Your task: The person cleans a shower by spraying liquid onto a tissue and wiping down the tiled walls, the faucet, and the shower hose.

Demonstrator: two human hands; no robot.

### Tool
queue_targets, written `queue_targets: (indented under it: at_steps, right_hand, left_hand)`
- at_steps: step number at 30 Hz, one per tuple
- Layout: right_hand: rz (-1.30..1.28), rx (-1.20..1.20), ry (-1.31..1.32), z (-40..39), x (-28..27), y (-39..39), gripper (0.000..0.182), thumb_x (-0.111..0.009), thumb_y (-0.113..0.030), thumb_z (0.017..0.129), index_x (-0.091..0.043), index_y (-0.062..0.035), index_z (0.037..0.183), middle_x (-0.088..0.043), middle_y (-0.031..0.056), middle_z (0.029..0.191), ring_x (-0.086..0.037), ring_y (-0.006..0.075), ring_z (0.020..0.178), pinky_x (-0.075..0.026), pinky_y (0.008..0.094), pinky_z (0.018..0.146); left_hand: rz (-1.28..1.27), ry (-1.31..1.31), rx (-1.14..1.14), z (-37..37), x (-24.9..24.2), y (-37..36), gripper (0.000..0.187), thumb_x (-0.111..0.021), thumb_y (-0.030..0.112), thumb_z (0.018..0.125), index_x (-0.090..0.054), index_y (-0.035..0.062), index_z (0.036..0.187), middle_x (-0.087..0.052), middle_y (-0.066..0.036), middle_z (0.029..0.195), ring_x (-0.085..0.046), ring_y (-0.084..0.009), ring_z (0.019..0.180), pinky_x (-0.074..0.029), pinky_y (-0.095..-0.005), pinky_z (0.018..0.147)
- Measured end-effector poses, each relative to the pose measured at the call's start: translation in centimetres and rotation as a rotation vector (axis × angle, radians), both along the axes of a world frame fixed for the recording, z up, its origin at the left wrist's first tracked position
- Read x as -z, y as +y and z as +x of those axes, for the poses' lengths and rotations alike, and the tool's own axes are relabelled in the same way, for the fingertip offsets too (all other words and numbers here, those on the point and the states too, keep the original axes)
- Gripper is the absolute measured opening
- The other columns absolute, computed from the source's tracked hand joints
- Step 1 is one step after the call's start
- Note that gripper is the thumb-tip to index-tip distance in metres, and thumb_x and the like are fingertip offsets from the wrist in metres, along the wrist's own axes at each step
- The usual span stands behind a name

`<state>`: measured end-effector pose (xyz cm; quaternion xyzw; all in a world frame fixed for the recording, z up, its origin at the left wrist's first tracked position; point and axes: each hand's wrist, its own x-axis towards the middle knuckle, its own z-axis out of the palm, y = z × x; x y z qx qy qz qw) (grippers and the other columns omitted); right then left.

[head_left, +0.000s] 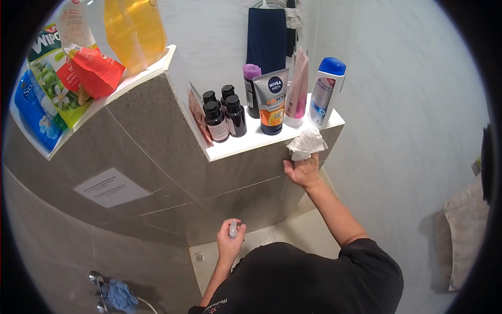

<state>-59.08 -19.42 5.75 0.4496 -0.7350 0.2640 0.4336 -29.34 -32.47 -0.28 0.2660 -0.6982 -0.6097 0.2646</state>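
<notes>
My right hand (304, 170) presses a crumpled white cloth (307, 144) against the front edge of the white ledge (222, 152), below a white bottle with a blue cap (325, 94). Lower down, in front of the grey tiled wall, my left hand (230, 238) is closed around a small clear object (233, 228), perhaps the top of a bottle; the rest of it is hidden. On the ledge stand several small dark bottles (236, 119), an orange and grey tube (272, 102), a pink tube (297, 94) and a dark bottle with a purple top (251, 89).
A higher ledge (151, 67) at the left holds a yellow bottle (135, 34), a red packet (97, 70), and green and blue packs. A paper notice (112, 187) is on the wall. A blue puff (122, 296) hangs lower left, a beige towel (465, 230) at right.
</notes>
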Motion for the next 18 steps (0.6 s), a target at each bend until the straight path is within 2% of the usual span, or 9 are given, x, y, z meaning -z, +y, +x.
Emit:
queue_targets:
  at_steps: [2,4,6,11,12,13,15,17,18]
  right_hand:
    - [-0.007,-0.013,-0.057,0.6,1.7,0.1,0.059,-0.063,-0.039,0.084,-0.058,-0.0014,0.129,-0.044,0.0232,0.143,-0.034,0.0458,0.138,-0.018,0.0565,0.118]
    - [0.062,0.034,-0.097,1.5,7.3,0.4,0.065,-0.062,-0.04,0.084,-0.052,0.0009,0.134,-0.041,0.0248,0.146,-0.031,0.0476,0.139,-0.019,0.0572,0.118]
    - [0.159,0.092,-0.319,3.1,11.6,1.0,0.07,-0.062,-0.041,0.085,-0.046,0.0016,0.139,-0.04,0.0281,0.145,-0.03,0.0494,0.139,-0.019,0.0564,0.118]
    - [0.113,0.061,-0.507,4.0,13.1,2.7,0.076,-0.061,-0.043,0.086,-0.041,0.0037,0.141,-0.035,0.032,0.147,-0.026,0.0515,0.14,-0.018,0.0544,0.119]
    - [0.084,0.098,-0.541,3.4,12.9,2.7,0.077,-0.061,-0.045,0.086,-0.041,0.0045,0.142,-0.033,0.0327,0.149,-0.025,0.0515,0.14,-0.017,0.054,0.119]
    - [-0.018,0.13,-0.748,2.6,12.0,2.7,0.078,-0.057,-0.041,0.09,-0.033,0.0056,0.148,-0.024,0.0321,0.155,-0.017,0.0495,0.146,-0.012,0.0522,0.121]
    - [-0.221,0.17,-0.558,-0.4,9.3,2.4,0.08,-0.052,-0.026,0.093,-0.012,0.0074,0.154,-0.009,0.0288,0.162,-0.004,0.0401,0.152,-0.006,0.0418,0.123]
    - [-0.51,0.019,-0.601,-0.6,2.9,1.7,0.078,-0.046,-0.022,0.095,-0.004,0.0095,0.154,0.0,0.0271,0.164,0.002,0.0365,0.153,0.001,0.0407,0.123]
    - [-0.512,0.031,-0.606,-0.4,2.1,1.1,0.078,-0.046,-0.022,0.095,-0.004,0.0095,0.154,0.0,0.0271,0.164,0.002,0.0365,0.153,0.001,0.0407,0.123]
  left_hand:
    - [0.015,0.028,0.021,0.0,0.2,-1.0,0.017,-0.071,0.006,0.089,-0.061,0.0042,0.102,-0.057,0.002,0.072,-0.055,-0.0059,0.057,-0.046,-0.0239,0.049]
    - [0.033,0.041,0.046,0.5,0.7,-1.8,0.017,-0.071,0.006,0.089,-0.061,0.0043,0.102,-0.057,0.002,0.072,-0.055,-0.0058,0.057,-0.046,-0.0238,0.049]
    - [0.045,0.037,0.089,0.6,1.2,-2.8,0.017,-0.071,0.006,0.089,-0.061,0.0043,0.102,-0.057,0.002,0.072,-0.055,-0.0056,0.058,-0.046,-0.0233,0.05]
    - [0.016,0.0,0.182,1.2,1.2,-4.8,0.017,-0.071,0.005,0.089,-0.061,0.0039,0.102,-0.058,0.002,0.072,-0.055,-0.0055,0.058,-0.045,-0.0234,0.049]
    - [0.006,0.004,0.203,1.5,1.0,-5.2,0.017,-0.07,0.005,0.089,-0.061,0.0038,0.102,-0.058,0.002,0.072,-0.055,-0.0056,0.058,-0.045,-0.0235,0.049]
    - [-0.001,-0.002,0.212,1.9,1.2,-5.6,0.017,-0.07,0.005,0.089,-0.061,0.0038,0.102,-0.058,0.002,0.072,-0.055,-0.0056,0.058,-0.045,-0.0235,0.049]
    - [-0.036,0.013,0.198,1.4,1.5,-6.6,0.016,-0.07,0.004,0.089,-0.061,0.0038,0.102,-0.058,0.001,0.072,-0.055,-0.006,0.057,-0.045,-0.0239,0.049]
    - [-0.007,0.043,0.195,1.0,1.2,-6.9,0.016,-0.07,0.004,0.089,-0.061,0.0038,0.102,-0.058,0.001,0.072,-0.055,-0.0063,0.057,-0.045,-0.024,0.049]
    - [0.031,0.062,0.176,1.2,1.2,-6.9,0.016,-0.07,0.003,0.089,-0.061,0.0037,0.102,-0.058,0.001,0.072,-0.056,-0.0065,0.056,-0.045,-0.0241,0.049]
